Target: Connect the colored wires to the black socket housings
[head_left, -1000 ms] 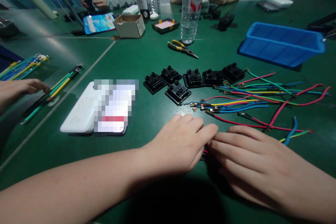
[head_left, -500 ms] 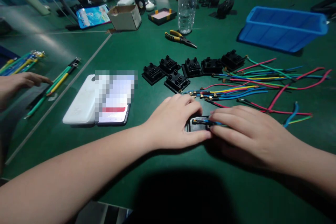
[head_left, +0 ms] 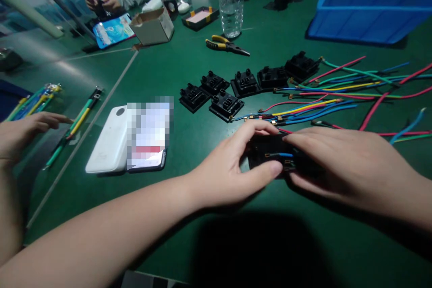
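My left hand (head_left: 229, 168) is closed round the left end of a black plastic socket housing (head_left: 259, 147), with its thumb along the near side. Opposite it, my right hand (head_left: 354, 157) grips the right end, its fingers covering that part. Between my hands a short blue wire (head_left: 285, 155) with a brass terminal lies across the housing. A second terminal shows just below it; its far end is hidden. Beyond my hands, several similar black housings (head_left: 226, 104) sit in a cluster, beside loose coloured wires (head_left: 313, 107) with brass ends.
Pliers (head_left: 226, 46) lie behind the housings. A blue bin (head_left: 367, 20) stands back right, a water bottle (head_left: 231, 4) and cardboard box (head_left: 153, 29) farther back. To my left are a white power bank (head_left: 106, 144), a phone (head_left: 148, 157) and another person's hand (head_left: 37, 128) near bundled wires.
The view has shifted slightly. My hands still hold the housing, which now shows a darker face with the blue wire visible; my right hand has moved to the right and lies more over its end.
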Available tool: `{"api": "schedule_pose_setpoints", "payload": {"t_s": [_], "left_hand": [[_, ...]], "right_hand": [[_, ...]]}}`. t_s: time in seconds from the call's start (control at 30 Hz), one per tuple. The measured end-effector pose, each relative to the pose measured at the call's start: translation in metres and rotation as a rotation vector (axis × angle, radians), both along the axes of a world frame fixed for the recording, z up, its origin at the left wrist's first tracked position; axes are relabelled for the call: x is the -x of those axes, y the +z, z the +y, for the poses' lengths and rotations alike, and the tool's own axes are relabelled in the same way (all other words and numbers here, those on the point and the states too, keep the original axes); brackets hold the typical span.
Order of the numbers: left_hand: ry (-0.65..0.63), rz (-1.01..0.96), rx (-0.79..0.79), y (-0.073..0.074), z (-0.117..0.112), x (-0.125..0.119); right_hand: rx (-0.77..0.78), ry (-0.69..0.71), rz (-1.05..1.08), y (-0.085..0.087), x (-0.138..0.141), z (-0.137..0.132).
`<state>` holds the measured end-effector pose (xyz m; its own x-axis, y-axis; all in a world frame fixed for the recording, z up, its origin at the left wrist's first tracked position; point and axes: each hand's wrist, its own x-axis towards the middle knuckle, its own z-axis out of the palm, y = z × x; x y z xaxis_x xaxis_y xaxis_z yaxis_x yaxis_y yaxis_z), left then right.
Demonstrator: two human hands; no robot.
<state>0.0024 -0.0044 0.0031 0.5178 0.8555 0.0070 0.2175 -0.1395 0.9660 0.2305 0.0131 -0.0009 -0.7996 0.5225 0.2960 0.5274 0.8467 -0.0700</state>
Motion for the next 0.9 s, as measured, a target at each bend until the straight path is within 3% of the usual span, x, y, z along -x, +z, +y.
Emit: {"api": "schedule_pose_setpoints", "payload": {"t_s": [0.1,0.17,0.4,0.67,0.9], "left_hand": [[0.007,-0.118,0.247,0.0008,-0.0022,-0.0029],[0.015,-0.080,0.286,0.0007,-0.0025,-0.0043],[0.050,-0.013,0.099,0.0008,-0.0051,-0.0061],[-0.041,0.028,0.108,-0.0018,-0.0029,0.0013],[-0.015,-0.086,0.169,-0.0025,-0.0033,0.0010]], "right_hand": [[-0.057,0.001,0.011,-0.0034,-0.0016,0.0021],[-0.089,0.000,0.007,-0.0048,-0.0019,0.0031],[-0.142,0.020,-0.019,-0.0056,-0.0053,0.0020],[-0.145,0.049,-0.024,-0.0094,-0.0012,0.0031],[-0.093,0.078,-0.021,-0.0045,0.0002,0.0007]]}}
